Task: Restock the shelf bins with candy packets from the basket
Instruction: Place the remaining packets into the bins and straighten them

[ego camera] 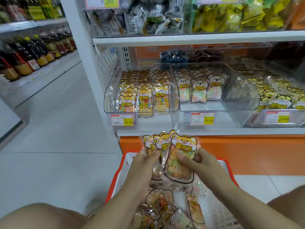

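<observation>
My left hand (145, 164) and my right hand (200, 161) together hold a fanned stack of three candy packets (175, 149) with an orange cartoon dog on top, raised above the red-rimmed white basket (123, 164). More candy packets (165, 205) lie loose in the basket below. On the shelf straight ahead, a clear left bin (140, 96) holds rows of the same dog packets. The clear middle bin (214, 90) holds koala packets (198, 88) at its back only.
A third bin (280, 100) at the right holds yellow packets. Price tags (122, 119) hang on the bin fronts. An upper shelf (198, 38) carries other snack bins. An aisle of bottles (33, 52) runs along the left. My knees frame the basket.
</observation>
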{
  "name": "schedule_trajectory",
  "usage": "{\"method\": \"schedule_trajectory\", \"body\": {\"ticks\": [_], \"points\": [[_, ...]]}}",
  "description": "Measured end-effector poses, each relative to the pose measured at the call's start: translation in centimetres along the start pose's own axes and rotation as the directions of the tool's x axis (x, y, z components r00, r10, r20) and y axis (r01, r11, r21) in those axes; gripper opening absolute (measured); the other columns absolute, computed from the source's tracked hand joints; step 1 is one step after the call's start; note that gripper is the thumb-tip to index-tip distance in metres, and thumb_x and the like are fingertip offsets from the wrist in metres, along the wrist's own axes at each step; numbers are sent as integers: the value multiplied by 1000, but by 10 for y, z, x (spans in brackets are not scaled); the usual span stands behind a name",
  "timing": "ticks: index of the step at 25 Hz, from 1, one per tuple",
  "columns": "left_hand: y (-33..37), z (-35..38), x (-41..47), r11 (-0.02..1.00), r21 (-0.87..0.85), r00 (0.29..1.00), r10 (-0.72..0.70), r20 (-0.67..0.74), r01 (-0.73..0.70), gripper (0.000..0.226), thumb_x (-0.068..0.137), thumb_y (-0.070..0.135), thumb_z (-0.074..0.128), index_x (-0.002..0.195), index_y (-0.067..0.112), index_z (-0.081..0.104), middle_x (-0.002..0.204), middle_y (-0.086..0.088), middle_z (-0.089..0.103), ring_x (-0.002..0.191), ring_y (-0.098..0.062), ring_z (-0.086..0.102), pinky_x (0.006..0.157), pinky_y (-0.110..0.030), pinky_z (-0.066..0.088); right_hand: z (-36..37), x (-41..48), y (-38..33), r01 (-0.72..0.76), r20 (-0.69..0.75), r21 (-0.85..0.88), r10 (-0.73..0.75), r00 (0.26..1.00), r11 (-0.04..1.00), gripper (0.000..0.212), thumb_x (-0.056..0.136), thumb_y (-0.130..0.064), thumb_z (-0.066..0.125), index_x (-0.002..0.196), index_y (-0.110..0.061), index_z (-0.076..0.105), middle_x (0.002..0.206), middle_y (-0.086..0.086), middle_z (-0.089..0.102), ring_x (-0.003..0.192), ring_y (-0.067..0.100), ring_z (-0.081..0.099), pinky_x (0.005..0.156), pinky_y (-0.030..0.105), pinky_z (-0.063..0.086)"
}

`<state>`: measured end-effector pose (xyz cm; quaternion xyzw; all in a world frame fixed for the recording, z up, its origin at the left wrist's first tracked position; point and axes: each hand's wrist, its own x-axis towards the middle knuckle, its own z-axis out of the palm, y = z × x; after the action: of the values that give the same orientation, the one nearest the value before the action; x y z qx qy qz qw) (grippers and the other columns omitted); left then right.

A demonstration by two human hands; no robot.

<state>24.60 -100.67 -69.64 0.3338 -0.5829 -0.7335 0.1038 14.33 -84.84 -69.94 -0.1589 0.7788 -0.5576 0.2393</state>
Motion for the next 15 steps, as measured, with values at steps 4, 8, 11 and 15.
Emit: {"method": "schedule_trajectory", "body": {"ticks": [4, 8, 11, 15], "points": [[15, -1, -5, 964, 234, 984, 93, 153, -128, 32, 95, 59, 52, 115, 39, 67, 114, -4, 71, 110, -21, 67, 103, -51, 49, 1, 11, -20, -35, 265, 312, -51, 963, 949, 51, 76, -31, 84, 121, -17, 64, 112, 7, 74, 106, 27, 70, 94, 46, 53], [51, 6, -15, 944, 240, 951, 158, 267, -225, 39, 91, 69, 43, 127, 55, 47, 120, 23, 65, 110, 9, 61, 92, -16, 48, 16, 21, -55, -42, 202, 499, -69, 977, 866, 45, 84, -17, 75, 125, -10, 59, 113, 14, 73, 104, 32, 70, 96, 50, 53], [99, -2, 18, 850, 308, 896, 355, 266, -428, 59, 91, 30, 72, 129, 56, 35, 124, 20, 63, 103, 4, 66, 95, -23, 53, 22, 48, -101, 145, 37, 498, -188, 981, 855, 38, 92, -9, 67, 128, -13, 54, 115, 10, 72, 105, 28, 70, 94, 50, 55], [153, -9, 91, 798, 371, 880, 424, 213, -474, 85, 84, 8, 77, 151, 26, 28, 119, 13, 65, 106, -4, 67, 106, -40, 49, 25, 100, -158, 371, -57, 220, -368, 928, 902, 44, 92, 2, 59, 129, -18, 47, 119, -4, 65, 111, 9, 63, 90, 20, 52]]}}
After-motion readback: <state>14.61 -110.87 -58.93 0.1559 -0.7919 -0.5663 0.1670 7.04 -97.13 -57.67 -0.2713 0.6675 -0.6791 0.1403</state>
